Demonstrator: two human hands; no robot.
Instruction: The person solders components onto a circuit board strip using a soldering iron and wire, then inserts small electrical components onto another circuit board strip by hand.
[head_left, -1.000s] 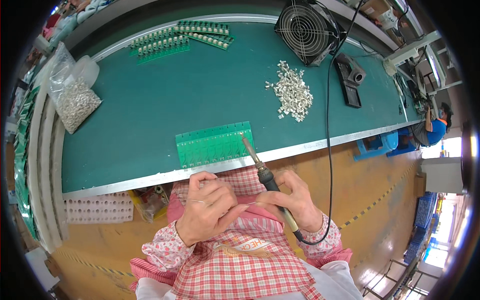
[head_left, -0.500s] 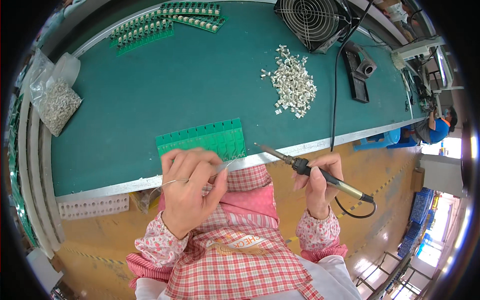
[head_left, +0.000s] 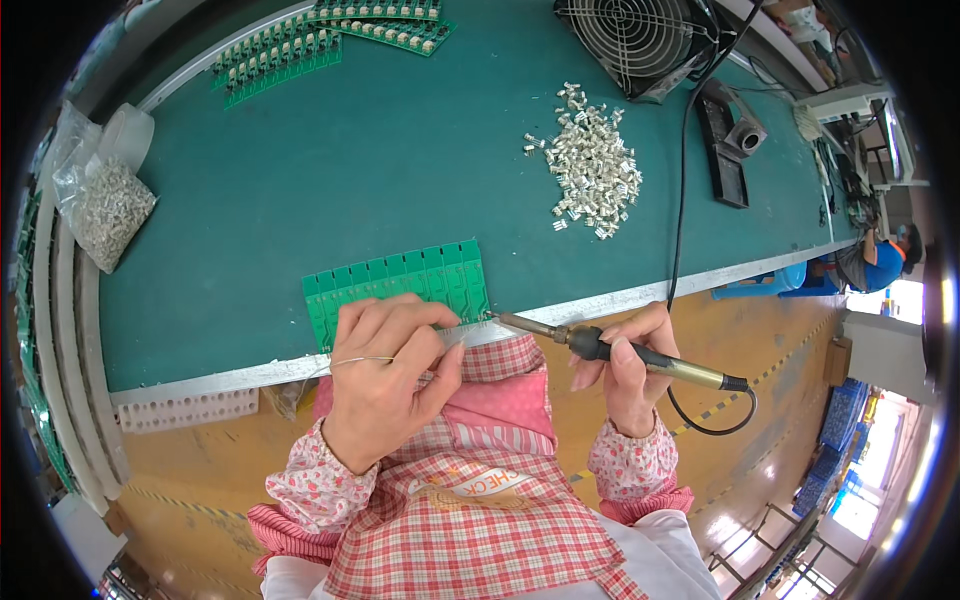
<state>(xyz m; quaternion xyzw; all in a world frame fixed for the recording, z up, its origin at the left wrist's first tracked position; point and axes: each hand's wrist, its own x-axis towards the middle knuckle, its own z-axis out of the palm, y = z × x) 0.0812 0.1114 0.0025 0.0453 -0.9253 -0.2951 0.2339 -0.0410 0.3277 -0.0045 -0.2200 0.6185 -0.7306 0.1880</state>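
Observation:
A green circuit board panel point(head_left: 400, 285) lies at the near edge of the green table point(head_left: 380, 160). My left hand point(head_left: 385, 380) rests on the panel's near edge and pinches a thin solder wire point(head_left: 345, 361) that runs to the left. My right hand point(head_left: 625, 370) grips a soldering iron point(head_left: 610, 352) held level, its tip pointing left at the panel's near right corner. The iron's black cord point(head_left: 685, 200) runs up across the table.
A heap of small silver parts point(head_left: 590, 170) lies at the right of the table, with a black fan point(head_left: 640, 40) and iron stand point(head_left: 730, 140) behind. More green boards point(head_left: 290, 55) sit at the far edge. A clear bag of parts point(head_left: 105, 205) lies left. Another person point(head_left: 880, 262) works at far right.
My left hand has moved forward onto the panel's near edge. The right hand has swung the soldering iron from upright to level, and its tip has come to the panel's corner.

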